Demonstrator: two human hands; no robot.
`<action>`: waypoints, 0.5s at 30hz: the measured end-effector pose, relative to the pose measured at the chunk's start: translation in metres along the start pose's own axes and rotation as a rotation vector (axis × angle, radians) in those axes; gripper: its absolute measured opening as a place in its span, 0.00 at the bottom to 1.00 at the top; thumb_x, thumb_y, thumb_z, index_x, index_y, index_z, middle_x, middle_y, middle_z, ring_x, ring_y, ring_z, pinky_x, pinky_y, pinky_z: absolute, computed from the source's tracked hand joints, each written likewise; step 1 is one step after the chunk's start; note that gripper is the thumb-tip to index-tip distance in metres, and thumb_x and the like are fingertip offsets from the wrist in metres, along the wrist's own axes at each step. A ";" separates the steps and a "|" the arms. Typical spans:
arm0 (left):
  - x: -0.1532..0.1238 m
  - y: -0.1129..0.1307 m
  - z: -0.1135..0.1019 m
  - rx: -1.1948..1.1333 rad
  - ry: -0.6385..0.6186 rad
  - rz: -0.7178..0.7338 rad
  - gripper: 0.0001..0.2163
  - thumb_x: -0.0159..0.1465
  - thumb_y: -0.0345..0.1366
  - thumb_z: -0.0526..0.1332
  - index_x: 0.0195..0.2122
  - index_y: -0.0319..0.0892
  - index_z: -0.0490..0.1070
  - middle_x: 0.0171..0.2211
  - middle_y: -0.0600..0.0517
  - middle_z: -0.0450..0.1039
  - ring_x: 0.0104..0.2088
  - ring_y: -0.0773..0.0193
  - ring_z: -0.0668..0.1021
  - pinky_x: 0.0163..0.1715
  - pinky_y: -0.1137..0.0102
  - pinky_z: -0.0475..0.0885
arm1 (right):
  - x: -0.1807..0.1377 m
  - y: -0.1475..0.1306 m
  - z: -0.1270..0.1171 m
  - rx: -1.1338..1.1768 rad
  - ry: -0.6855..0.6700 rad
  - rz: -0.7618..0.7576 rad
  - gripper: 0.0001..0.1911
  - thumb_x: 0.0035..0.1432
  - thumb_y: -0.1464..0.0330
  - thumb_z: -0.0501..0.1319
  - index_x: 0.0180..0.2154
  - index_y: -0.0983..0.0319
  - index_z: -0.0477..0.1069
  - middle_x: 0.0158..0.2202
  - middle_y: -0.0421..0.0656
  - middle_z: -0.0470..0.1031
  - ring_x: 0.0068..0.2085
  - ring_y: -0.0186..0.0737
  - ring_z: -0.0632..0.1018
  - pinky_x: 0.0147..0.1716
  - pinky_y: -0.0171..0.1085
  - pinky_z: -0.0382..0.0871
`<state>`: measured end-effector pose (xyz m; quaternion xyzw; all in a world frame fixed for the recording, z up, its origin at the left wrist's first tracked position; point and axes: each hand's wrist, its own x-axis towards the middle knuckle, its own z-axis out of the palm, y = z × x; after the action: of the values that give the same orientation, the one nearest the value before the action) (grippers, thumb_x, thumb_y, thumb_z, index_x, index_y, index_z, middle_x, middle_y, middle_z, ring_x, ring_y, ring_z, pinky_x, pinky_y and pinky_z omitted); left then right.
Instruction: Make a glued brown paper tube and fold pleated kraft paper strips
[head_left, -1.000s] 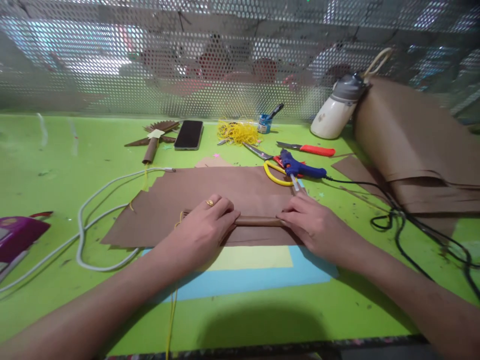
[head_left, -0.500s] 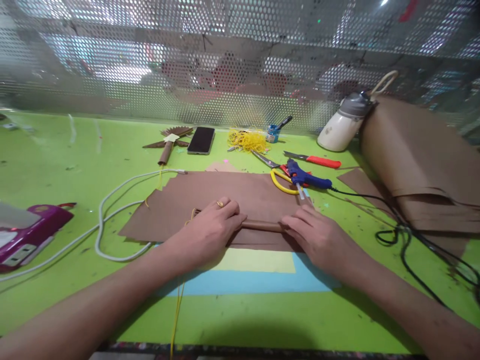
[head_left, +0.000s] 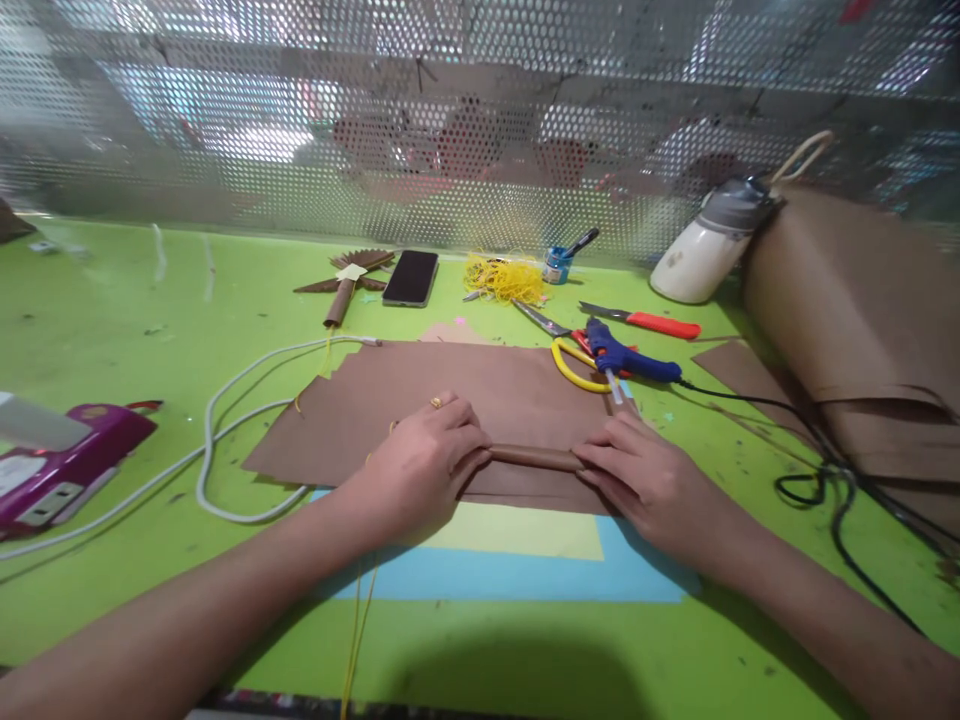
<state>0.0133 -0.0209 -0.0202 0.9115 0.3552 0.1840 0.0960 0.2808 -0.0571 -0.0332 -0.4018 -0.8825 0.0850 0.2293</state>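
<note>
A thin roll of brown paper (head_left: 534, 457) lies crosswise between my hands, above flat sheets of brown paper (head_left: 465, 375). My left hand (head_left: 431, 455), with a ring on one finger, is closed around its left part. At the other end, my right hand (head_left: 645, 475) pinches the roll between thumb and fingers. Yellow string (head_left: 358, 620) hangs from beneath my left wrist toward the table's front edge. Under the brown sheets lie pale yellow paper (head_left: 517, 530) and blue paper (head_left: 540, 577). The blue glue gun (head_left: 630, 355) rests just beyond my right hand, touching the yellow-handled scissors (head_left: 574, 368).
A red-handled cutter (head_left: 664, 324), white bottle (head_left: 697, 250) and large brown paper roll (head_left: 847, 300) stand or lie right. Farther back are a phone (head_left: 410, 278), yellow shreds (head_left: 504, 278) and a small blue jar (head_left: 556, 266). A purple power strip (head_left: 82, 460) and white cable (head_left: 201, 470) occupy the left.
The camera view has shifted slightly, so the table items appear a little farther right. Both hands keep their hold on the paper roll, with only slight finger movement.
</note>
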 end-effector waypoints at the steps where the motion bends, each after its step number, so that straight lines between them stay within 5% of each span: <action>1: 0.000 -0.001 0.001 -0.009 -0.007 -0.011 0.11 0.67 0.34 0.52 0.35 0.39 0.74 0.34 0.45 0.69 0.38 0.60 0.70 0.39 0.64 0.67 | 0.000 0.000 0.000 0.012 0.005 -0.006 0.10 0.63 0.73 0.54 0.44 0.65 0.71 0.35 0.49 0.70 0.37 0.44 0.68 0.38 0.47 0.67; 15: 0.001 -0.006 0.000 -0.081 -0.030 -0.038 0.11 0.67 0.35 0.53 0.44 0.42 0.74 0.34 0.47 0.72 0.37 0.59 0.71 0.38 0.65 0.67 | 0.003 0.005 -0.003 0.068 -0.016 -0.042 0.09 0.62 0.76 0.54 0.41 0.66 0.72 0.34 0.49 0.71 0.36 0.42 0.68 0.36 0.43 0.65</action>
<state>0.0105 -0.0163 -0.0218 0.9026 0.3633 0.1825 0.1417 0.2838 -0.0516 -0.0308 -0.3744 -0.8891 0.1132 0.2377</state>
